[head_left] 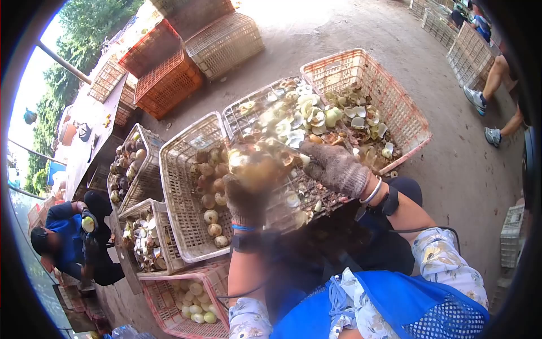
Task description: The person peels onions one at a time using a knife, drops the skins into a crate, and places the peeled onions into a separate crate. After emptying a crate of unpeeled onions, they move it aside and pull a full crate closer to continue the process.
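My left hand (246, 202), in a brown knitted glove, is closed around a round, brownish, onion-like bulb (257, 166); motion smears both. To its right, my right hand (337, 169), gloved the same way, has its fingers curled together, pointing left. A small pale bit shows at those fingertips, but what they grip I cannot make out. Beneath both hands is a slatted crate (237, 116) heaped with curved white and green peels (310, 110) and brown scraps. On the left, a whitish crate (189, 237) holds several round brown bulbs (213, 216).
A red-stained crate (389, 99) with peels stands at the far right. Pale peeled bulbs (196, 302) fill a pink crate low on the left. Dark bulbs (129, 164) lie in another crate. A person in blue (65, 231) works at left; orange crates (166, 82) are stacked behind.
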Tool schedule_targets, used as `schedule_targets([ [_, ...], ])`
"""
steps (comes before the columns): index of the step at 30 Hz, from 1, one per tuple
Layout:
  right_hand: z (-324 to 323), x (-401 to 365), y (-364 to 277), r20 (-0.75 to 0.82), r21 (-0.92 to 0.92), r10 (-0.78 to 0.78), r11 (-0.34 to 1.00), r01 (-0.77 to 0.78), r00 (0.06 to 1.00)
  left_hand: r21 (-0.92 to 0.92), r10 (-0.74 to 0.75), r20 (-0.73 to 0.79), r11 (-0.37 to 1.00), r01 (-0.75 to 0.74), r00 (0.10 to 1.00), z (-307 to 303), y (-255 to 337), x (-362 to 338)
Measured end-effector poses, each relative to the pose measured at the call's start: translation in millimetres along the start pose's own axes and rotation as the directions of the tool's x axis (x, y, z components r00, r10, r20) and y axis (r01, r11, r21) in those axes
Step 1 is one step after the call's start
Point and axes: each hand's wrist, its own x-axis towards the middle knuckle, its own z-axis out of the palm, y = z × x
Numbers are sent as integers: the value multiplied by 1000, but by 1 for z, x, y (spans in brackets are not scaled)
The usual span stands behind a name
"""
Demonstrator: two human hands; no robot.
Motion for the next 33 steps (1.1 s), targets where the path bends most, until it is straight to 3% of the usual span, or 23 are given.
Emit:
schedule_targets([
  [1,9,5,5,-49,73,11,997,-7,999,39,-19,12,999,18,1000,-5,-8,4],
  [3,2,19,-15,47,89,96,991,-100,994,-10,30,-31,999,-30,999,-6,-52,8],
  [5,15,23,-15,48,186,-33,982,24,998,-240,-30,-190,971,-17,981,11,-62,9],
  [6,21,21,-13,34,134,-82,988,77,996,-867,-419,-179,495,59,890,20,-4,19],
  [7,25,19,-9,37,143,-71,988,65,997,-865,-430,-173,497,72,886,18,-11,20],
  [10,29,19,-2,216,155,39,985,-73,976,-821,-101,-217,557,-126,971,7,-24,26],
  [11,29,20,0,215,158,44,984,-80,976,-821,-104,-212,559,-119,972,9,-19,30],
  [13,30,21,2,226,152,71,983,-107,972,-344,-34,-272,937,-64,962,11,-6,32],
  [14,26,25,1,282,155,85,979,-132,956,-161,66,-372,978,-134,926,13,-12,33],
  [17,33,20,8,287,266,98,948,-177,953,-200,83,-454,961,-192,887,26,13,39],
  [18,33,20,10,283,269,103,946,-182,954,-128,228,-423,943,-307,877,24,15,45],
  [21,40,20,21,289,216,107,961,-174,951,-49,264,-411,949,-310,873,21,0,46],
  [23,58,23,42,285,118,36,990,-72,958,-122,204,-384,955,-269,901,20,-12,40],
  [25,66,24,51,247,105,-1,994,-26,969,-505,-120,-185,863,11,975,13,-29,26],
  [26,64,25,50,238,36,-34,999,26,971,-483,-288,-225,863,150,931,13,-36,19],
  [27,61,26,51,234,-37,-70,996,81,970,-481,-289,-221,863,154,931,15,-42,14],
  [28,60,28,52,188,-174,-127,972,161,974,-691,-332,-137,707,150,934,20,-28,16],
  [29,58,29,52,184,-171,-124,973,156,975,-852,-354,-43,502,150,934,21,-19,18],
  [31,50,33,53,162,-328,-214,909,257,963,-862,-364,-13,476,174,931,22,-15,22],
  [33,49,34,52,126,-296,-198,928,227,972,-888,-328,77,406,214,941,23,-6,24],
])
